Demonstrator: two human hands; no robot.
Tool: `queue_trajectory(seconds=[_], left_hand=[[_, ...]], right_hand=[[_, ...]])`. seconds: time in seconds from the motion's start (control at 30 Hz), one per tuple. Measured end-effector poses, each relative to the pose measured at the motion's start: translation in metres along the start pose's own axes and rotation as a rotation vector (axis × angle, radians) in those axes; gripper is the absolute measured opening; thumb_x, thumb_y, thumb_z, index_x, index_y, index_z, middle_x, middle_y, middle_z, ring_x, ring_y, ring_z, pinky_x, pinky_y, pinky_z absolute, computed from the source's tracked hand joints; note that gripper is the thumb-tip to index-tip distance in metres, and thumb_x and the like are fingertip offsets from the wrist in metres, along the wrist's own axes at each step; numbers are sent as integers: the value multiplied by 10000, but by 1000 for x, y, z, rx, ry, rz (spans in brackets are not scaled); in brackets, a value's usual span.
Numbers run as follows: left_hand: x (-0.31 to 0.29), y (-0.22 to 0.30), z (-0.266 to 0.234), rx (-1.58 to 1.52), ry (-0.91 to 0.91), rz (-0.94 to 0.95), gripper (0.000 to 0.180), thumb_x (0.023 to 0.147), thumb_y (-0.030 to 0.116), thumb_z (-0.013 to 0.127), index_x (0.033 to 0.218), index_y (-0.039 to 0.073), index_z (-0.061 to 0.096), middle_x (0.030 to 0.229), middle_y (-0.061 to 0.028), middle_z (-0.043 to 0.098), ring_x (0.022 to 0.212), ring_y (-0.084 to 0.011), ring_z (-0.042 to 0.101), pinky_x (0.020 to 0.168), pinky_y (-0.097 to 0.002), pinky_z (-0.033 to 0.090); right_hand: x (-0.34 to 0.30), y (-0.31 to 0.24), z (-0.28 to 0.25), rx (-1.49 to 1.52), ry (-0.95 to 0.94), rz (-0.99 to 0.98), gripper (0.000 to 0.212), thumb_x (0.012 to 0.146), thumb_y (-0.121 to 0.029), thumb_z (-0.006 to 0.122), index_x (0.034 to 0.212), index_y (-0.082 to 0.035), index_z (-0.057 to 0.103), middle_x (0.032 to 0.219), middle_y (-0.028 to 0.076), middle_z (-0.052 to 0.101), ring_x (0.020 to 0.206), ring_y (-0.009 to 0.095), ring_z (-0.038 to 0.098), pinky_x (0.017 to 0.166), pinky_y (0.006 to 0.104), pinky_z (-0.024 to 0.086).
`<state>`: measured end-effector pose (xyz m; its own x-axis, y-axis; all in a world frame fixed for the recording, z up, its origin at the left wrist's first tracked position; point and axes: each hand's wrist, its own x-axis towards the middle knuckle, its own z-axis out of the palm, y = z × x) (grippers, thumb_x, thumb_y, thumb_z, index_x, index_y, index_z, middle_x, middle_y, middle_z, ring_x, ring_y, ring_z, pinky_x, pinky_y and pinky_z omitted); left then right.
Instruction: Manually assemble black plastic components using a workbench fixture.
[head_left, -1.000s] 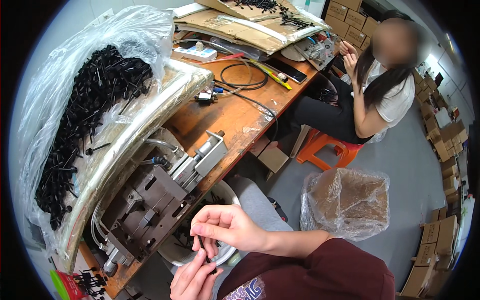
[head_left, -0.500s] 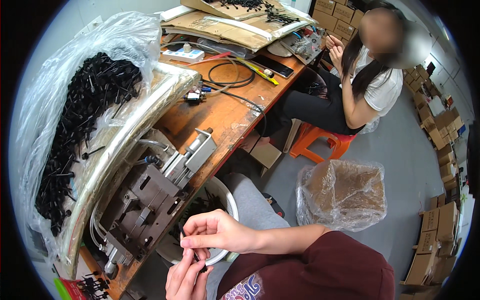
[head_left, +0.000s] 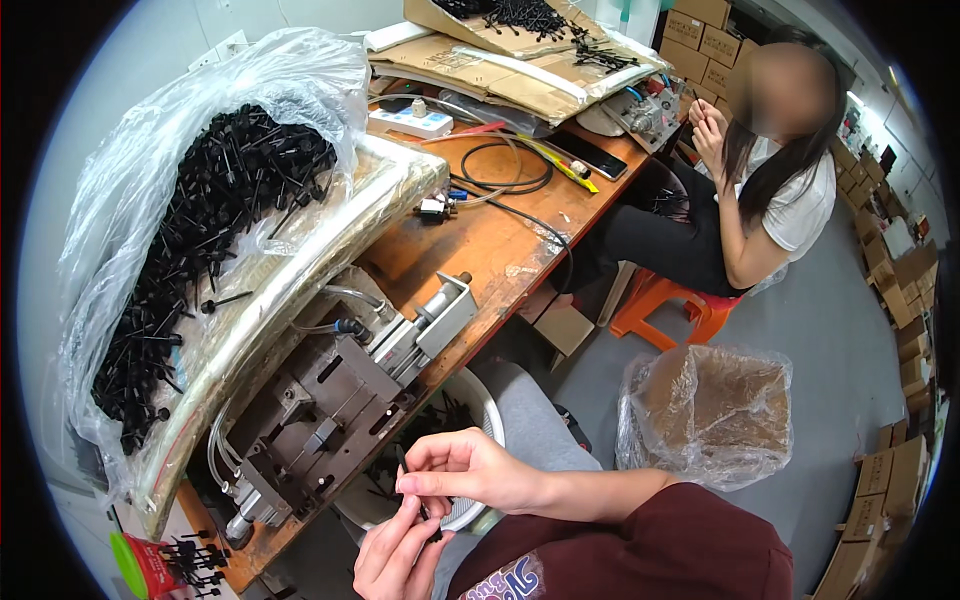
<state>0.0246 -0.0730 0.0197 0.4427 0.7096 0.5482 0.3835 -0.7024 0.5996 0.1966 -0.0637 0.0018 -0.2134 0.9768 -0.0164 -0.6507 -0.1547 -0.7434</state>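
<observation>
My right hand (head_left: pixel 475 472) pinches the upper end of a thin black stemmed part (head_left: pixel 402 461) between thumb and fingers. Just below it, my left hand (head_left: pixel 398 555) is closed around the part's lower portion, where a small dark knobbed end (head_left: pixel 436 536) shows by the fingertips. The fingers hide most of the piece, so I cannot tell whether it is one part or two. Both hands are above a white plastic basket (head_left: pixel 490 420) holding similar black parts. Beside them, a dark metal fixture (head_left: pixel 330 425) with a cylinder and air hoses sits at the table edge.
A clear plastic bag (head_left: pixel 110 230) holds a heap of black stemmed parts (head_left: pixel 235 180) on the wooden table (head_left: pixel 500 235). A red-green container (head_left: pixel 145 565) stands lower left. A co-worker (head_left: pixel 790 190) sits on an orange stool (head_left: pixel 680 310). A plastic-lined carton (head_left: pixel 710 410) is on the floor.
The whole view has shifted, so the scene lies further right and slightly lower. Both hands keep the same grip on the black part.
</observation>
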Motion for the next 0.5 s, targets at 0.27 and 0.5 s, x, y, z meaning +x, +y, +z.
queue_trajectory(seconds=[0.27,0.5], left_hand=[[20,6,-1,-93,-45,91,265,713,-95,745,969,-69,680,1117,-224,658,901,-295,663,761,-328,535],[18,-2,-1,-54,-17,113,240,730,-123,738,958,-84,676,1194,-216,617,867,-228,646,681,-276,536]], right_hand=[[3,4,-13,-16,12,-39,227,946,-136,608,1124,-2,568,882,41,650,650,55,576,587,193,464],[-15,-59,-53,-218,355,-539,448,1035,-363,297,1346,-47,356,868,193,663,599,192,620,587,264,498]])
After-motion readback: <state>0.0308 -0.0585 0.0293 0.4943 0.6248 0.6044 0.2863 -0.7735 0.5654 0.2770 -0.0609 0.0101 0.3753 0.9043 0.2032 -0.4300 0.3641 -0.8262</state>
